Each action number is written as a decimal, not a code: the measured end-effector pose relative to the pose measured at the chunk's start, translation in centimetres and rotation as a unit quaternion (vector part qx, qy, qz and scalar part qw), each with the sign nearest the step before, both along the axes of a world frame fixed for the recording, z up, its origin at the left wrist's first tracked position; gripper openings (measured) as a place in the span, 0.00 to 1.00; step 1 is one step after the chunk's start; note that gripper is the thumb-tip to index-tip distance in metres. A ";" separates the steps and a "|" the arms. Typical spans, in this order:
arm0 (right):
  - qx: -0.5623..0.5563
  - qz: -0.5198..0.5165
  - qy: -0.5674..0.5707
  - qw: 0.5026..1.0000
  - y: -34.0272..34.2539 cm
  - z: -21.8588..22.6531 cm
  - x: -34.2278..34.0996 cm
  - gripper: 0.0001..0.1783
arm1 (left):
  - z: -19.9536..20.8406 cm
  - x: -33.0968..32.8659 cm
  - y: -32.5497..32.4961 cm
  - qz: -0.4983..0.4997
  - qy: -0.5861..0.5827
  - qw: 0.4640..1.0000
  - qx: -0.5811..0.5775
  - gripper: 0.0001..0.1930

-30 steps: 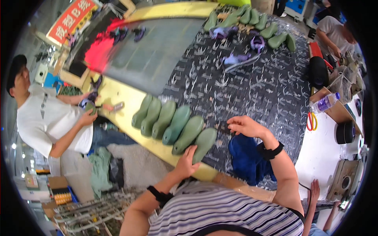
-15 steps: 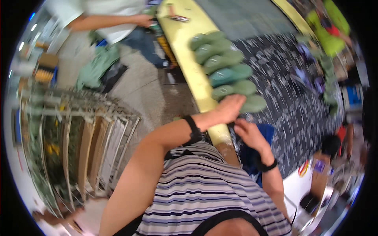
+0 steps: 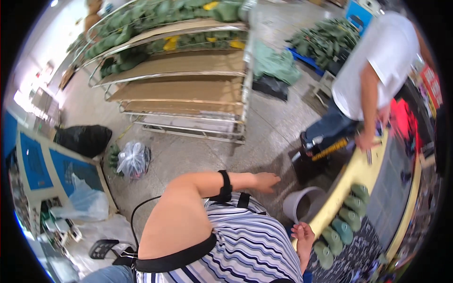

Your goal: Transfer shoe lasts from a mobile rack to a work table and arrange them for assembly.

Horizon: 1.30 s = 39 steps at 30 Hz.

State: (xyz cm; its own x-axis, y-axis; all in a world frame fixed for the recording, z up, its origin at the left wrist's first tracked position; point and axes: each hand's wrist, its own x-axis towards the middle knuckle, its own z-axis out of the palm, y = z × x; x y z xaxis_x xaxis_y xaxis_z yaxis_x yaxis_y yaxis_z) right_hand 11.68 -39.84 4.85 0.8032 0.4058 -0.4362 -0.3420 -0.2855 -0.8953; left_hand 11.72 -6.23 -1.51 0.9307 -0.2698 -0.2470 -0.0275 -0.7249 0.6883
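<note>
My left hand [image 3: 268, 182] reaches out over the floor, its fingers loosely stretched and nothing in them. Down at the yellow table edge [image 3: 325, 214], my right hand [image 3: 303, 236] has its fingers curled together; whatever they may pinch is too small to make out. Beside that hand lies a row of green slippers [image 3: 350, 219] on a dark patterned cloth [image 3: 361, 243]. One slipper [image 3: 342, 231] is a bluer green than the others. Between my hands stands a pale round bin [image 3: 295, 206].
A wheeled metal rack [image 3: 188, 101] holds cardboard shelves and green pieces. A person in a white shirt [image 3: 384, 47] works at the table's far end. On the floor are a filled clear plastic bag [image 3: 134, 160], a black bag [image 3: 85, 140] and green cloth [image 3: 276, 63].
My view has swung left toward the rack. The left hand has left the slippers and moved out over the floor. My right hand remains by the table edge.
</note>
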 end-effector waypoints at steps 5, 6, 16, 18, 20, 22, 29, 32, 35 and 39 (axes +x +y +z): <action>-0.003 0.170 0.017 0.985 15.1 -1.0 2.6 0.15 | -2.2 -9.1 12.8 0.156 -0.026 0.987 -0.003 0.32; 0.006 0.207 0.005 0.978 18.1 -0.9 2.5 0.15 | -3.0 -10.5 15.6 0.171 -0.084 0.982 -0.016 0.31; 0.005 0.472 -0.038 0.881 43.6 -0.6 1.4 0.16 | 12.8 -22.5 38.8 0.520 -0.171 0.836 -0.031 0.19; 0.002 0.488 0.007 0.873 46.0 0.0 1.3 0.17 | 16.2 -23.2 41.9 0.554 -0.181 0.812 -0.036 0.18; -0.006 0.517 -0.007 0.856 47.6 -0.8 2.5 0.17 | 19.2 -23.2 44.1 0.569 -0.270 0.775 -0.054 0.15; -0.011 0.558 -0.021 0.830 48.9 -0.6 3.7 0.16 | 23.0 -23.3 46.3 0.575 -0.302 0.760 -0.033 0.12; -0.020 0.549 -0.008 0.836 54.8 -1.6 7.0 0.16 | 33.7 -24.3 60.1 0.602 -0.338 0.705 0.160 0.17; -0.021 0.560 -0.073 0.825 56.0 -2.4 6.7 0.15 | 37.1 -24.8 67.7 0.605 -0.245 0.681 0.332 0.24; -0.026 0.522 -0.030 0.852 56.7 -2.0 5.1 0.15 | 37.5 -24.8 76.0 0.594 -0.159 0.677 0.403 0.32; -0.029 0.449 -0.021 0.893 58.0 -2.9 2.0 0.17 | 38.5 -23.3 83.8 0.569 0.004 0.719 0.400 0.35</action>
